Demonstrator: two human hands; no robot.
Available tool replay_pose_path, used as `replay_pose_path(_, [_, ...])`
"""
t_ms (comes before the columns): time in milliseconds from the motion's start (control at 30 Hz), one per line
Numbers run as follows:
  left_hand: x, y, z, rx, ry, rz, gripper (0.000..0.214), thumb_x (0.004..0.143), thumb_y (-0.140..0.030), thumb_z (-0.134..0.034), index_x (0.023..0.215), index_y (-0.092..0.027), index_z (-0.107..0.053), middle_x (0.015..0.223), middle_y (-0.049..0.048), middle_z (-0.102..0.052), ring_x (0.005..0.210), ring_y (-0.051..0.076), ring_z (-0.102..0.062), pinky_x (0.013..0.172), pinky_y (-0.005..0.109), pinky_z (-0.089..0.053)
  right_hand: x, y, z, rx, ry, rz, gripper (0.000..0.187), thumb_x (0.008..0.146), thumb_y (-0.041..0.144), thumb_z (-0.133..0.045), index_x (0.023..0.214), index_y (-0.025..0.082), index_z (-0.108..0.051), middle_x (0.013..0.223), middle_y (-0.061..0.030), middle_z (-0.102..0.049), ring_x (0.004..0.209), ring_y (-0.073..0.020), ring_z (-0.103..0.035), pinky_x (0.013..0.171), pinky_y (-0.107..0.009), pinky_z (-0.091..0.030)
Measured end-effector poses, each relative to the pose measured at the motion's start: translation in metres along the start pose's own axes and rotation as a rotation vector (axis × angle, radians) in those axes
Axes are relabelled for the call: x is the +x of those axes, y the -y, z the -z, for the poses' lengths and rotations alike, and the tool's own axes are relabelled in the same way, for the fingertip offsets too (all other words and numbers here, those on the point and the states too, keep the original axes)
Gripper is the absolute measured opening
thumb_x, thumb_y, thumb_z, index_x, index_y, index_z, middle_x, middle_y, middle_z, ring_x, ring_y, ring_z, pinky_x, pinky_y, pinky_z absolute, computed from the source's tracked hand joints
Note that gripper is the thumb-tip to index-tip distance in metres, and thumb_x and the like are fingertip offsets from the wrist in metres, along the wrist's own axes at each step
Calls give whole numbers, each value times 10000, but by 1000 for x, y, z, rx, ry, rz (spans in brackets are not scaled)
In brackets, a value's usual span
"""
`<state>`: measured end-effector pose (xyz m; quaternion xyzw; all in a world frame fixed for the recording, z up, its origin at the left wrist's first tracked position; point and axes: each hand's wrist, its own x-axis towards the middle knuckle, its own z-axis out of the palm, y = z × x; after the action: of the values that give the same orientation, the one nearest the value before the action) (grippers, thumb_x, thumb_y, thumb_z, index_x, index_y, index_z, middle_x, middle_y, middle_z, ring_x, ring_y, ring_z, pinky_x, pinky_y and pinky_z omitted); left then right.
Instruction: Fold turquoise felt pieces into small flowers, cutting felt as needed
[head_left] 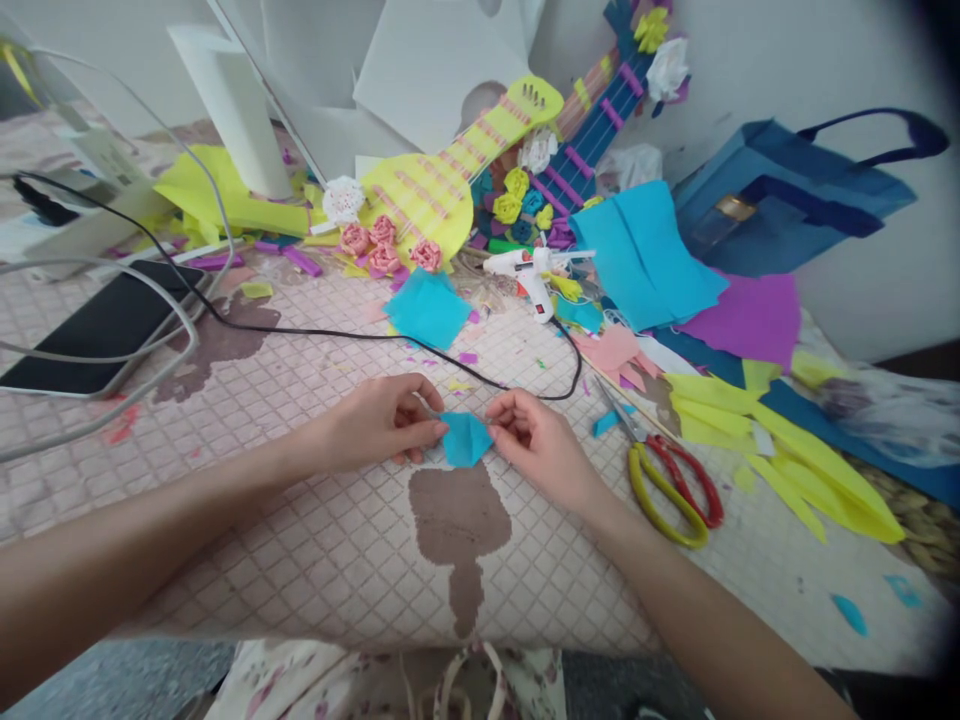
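Pinching opposite edges, left fingers (426, 434) and right fingers (511, 447) hold a blue sheet (466, 443), probably crepe paper.

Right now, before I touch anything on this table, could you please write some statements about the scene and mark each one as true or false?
1. The left hand and the right hand hold one small blue paper piece between them. True.
2. Both handles of the scissors are red. False: one is red, the other yellow-green.
3. Pink flowers sit at the lower end of the yellow guitar shape. True.
4. The black-screened device lies to the right of the glue gun. False: it lies far to the left, on the table cover.
5. The glue gun is mainly white. True.
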<state>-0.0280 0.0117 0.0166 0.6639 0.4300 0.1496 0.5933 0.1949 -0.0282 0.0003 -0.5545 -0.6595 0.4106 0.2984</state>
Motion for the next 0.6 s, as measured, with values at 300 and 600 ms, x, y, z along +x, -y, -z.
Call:
replay_pose_path(300, [-1,1,-5,31,-29,3,257,774,-382,-638,852,-171,-514,652,1,-656,546,139,-638,467,205,-484,-4,3,1,-36,26,0,133,786,156,-515,911,200,-523,792,-13,-618,720,-150,-611,616,-281,-480])
replay_pose_path(600, [-8,2,-3,623,-197,-102,116,751,-228,-631,834,-167,-577,648,-20,-592,562,123,-536,511,223,-371,-5,4,0,-169,25,18,136,793,129,-509,905,204,-522,736,13,-602,629,-122,-570,562,-250,-436])
